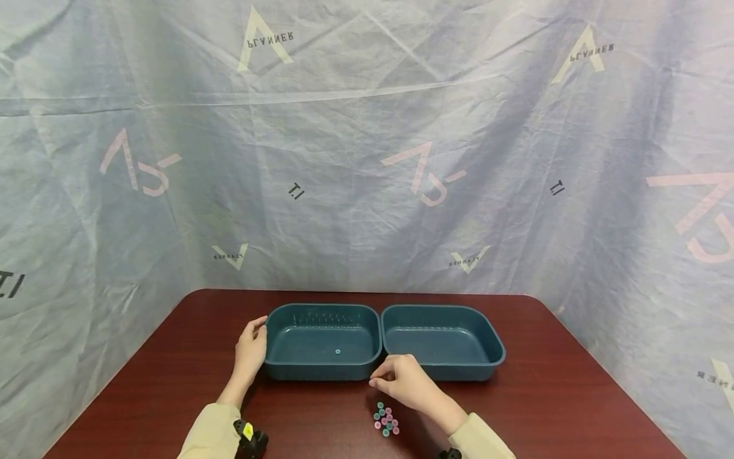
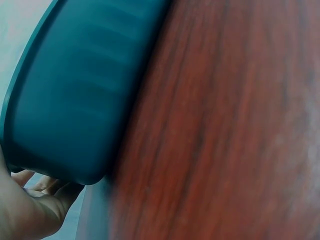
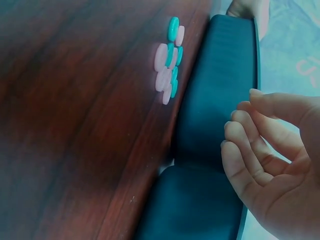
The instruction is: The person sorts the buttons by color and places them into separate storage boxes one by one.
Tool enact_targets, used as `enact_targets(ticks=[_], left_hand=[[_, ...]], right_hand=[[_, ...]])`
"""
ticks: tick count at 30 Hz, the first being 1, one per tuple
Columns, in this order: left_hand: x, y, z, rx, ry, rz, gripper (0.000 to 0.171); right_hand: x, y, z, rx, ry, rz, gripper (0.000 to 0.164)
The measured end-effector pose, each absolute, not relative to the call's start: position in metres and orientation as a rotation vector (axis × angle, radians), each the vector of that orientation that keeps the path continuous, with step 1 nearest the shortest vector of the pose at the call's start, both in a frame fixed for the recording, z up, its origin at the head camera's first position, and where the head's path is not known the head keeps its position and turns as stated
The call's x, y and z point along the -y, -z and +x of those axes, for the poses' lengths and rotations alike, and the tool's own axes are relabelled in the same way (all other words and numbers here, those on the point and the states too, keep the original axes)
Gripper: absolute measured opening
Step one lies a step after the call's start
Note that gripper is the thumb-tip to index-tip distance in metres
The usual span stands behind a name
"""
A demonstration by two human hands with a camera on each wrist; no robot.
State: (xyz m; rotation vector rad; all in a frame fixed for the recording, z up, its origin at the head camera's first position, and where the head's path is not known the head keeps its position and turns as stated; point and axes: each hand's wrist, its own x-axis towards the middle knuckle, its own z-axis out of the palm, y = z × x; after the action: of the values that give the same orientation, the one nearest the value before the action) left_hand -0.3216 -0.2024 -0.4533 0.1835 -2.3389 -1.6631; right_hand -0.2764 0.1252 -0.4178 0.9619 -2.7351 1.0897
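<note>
My left hand (image 1: 251, 347) holds the left end of the left teal plastic tray (image 1: 321, 373), its fingers at the tray's outer corner in the left wrist view. One small teal button (image 1: 338, 351) lies on that tray's floor. My right hand (image 1: 404, 381) hovers in front of where the two trays meet, thumb and forefinger close together. Nothing shows between those fingertips in the right wrist view, where the other fingers (image 3: 237, 150) are loosely bent. Below it on the table lies a cluster of small pink and teal round buttons (image 1: 389, 426).
A second teal tray (image 1: 453, 371) stands against the right side of the first, and no buttons show in it. Both are on a dark red wood-grain table (image 1: 321, 427). Printed pale cloth (image 1: 344, 242) hangs behind the table and along its sides.
</note>
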Motion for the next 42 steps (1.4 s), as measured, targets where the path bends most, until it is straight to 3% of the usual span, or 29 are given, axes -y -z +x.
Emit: enact_targets(ticks=[20, 42], left_hand=[[0.202, 0.454, -0.322, 2.339, 1.671, 0.172, 0.043], [0.202, 0.455, -0.321, 2.33, 1.661, 0.177, 0.043]], right_hand=[[-0.13, 0.43, -0.274, 2.822, -0.895, 1.066, 0.005], [-0.133, 0.432, -0.274, 2.867, -0.78, 1.098, 0.009]])
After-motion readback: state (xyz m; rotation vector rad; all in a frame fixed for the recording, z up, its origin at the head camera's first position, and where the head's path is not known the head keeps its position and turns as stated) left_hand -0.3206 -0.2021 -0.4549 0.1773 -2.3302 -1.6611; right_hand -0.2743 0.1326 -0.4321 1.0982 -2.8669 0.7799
